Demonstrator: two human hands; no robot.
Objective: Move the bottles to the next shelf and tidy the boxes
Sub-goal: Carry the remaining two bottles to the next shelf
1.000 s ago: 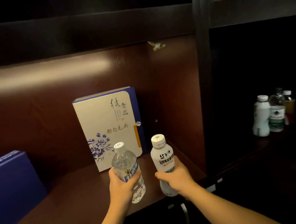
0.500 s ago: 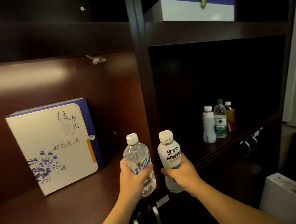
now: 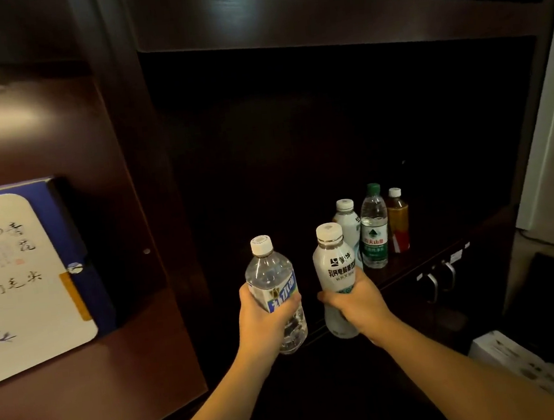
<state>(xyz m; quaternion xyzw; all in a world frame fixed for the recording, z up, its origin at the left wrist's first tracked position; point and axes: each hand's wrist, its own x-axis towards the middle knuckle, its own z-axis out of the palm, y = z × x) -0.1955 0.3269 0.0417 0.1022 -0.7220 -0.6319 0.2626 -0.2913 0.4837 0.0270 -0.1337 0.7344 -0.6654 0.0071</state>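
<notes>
A clear water bottle (image 3: 275, 292) is gripped by the left hand (image 3: 263, 320) and a white bottle (image 3: 335, 272) by the right hand (image 3: 357, 300) — both held upright before the dark right-hand shelf (image 3: 421, 264), where three bottles (image 3: 374, 230) are seen.

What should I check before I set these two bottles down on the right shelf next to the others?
1. Left hand grips the clear water bottle: ok.
2. Right hand grips the white bottle: ok.
3. Both caps on: ok.
4. Both bottles upright: ok.
5. Free space on the right shelf left of the three standing bottles: cannot tell, too dark.
6. Bottles over that shelf: not ok, short of its front edge.
</notes>
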